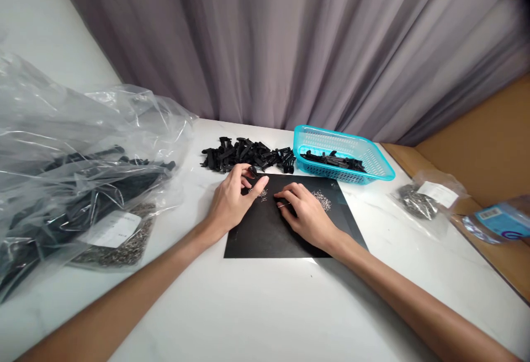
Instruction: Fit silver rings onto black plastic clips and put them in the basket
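Note:
My left hand (232,195) is closed on a small black plastic part (253,171), pinched by the fingertips above the far left of a black mat (265,240). Just under its thumb lies a small scatter of tiny metal pieces (263,194). Over the middle of the mat, my right hand (304,210) has its fingers curled, with a thin shiny metal piece (284,205) showing at the fingertips. A larger pile of tiny metal pieces (322,200) sits beside its knuckles. Beyond my left hand is a heap of black plastic parts (244,155).
A blue basket (387,170) holding slim black parts stands at the back right. Clear plastic bags (95,108) of black parts and metal pieces fill the left side. On the right lie a labelled bag (420,202), a blue-labelled packet (501,221) and cardboard (476,124). A curtain (248,47) hangs behind.

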`<state>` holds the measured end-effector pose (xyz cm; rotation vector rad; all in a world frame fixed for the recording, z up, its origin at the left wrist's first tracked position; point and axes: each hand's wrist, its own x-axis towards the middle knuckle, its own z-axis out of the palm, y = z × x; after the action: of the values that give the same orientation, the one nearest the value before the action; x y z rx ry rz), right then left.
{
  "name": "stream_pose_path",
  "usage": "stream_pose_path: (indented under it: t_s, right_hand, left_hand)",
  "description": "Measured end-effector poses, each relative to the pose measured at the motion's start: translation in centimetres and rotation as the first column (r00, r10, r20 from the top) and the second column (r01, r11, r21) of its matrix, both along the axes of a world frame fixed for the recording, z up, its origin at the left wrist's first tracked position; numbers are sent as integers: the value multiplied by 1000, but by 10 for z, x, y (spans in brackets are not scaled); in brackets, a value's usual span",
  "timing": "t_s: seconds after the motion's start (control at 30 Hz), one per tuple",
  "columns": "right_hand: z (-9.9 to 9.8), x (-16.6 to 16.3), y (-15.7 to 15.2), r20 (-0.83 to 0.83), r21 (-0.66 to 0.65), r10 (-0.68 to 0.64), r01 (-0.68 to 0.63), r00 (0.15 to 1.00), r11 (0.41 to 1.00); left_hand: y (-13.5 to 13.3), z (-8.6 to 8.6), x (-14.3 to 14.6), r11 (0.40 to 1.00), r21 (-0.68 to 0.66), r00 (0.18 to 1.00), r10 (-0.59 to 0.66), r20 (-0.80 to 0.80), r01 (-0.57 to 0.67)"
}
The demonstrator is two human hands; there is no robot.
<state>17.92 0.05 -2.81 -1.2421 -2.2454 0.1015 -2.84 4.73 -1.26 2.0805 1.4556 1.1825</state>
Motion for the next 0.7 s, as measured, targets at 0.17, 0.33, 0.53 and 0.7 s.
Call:
stream_pose_path:
  t_s: [0.17, 0.33, 0.53, 0.7]
  right_hand:
    - [-3, 10, -13, -29, -5, 6, -6, 1000, 1000]
    - [-3, 15, -20, -13, -11, -10, 10, 1000, 1000]
    - [-1, 15, -19, 99, 33, 17, -20, 995, 999]
    - [3, 19, -16, -125, 10, -58, 59, 990, 998]
  left_hand:
    - [-2, 0, 1, 995, 9, 995, -100, -5, 100]
    - [-5, 0, 2, 993, 15, 992, -119, -31, 120]
    - [-4, -1, 2, 989, 38, 988, -138, -63, 141]
    - [-6, 1, 2, 984, 38, 981, -171, -96, 175]
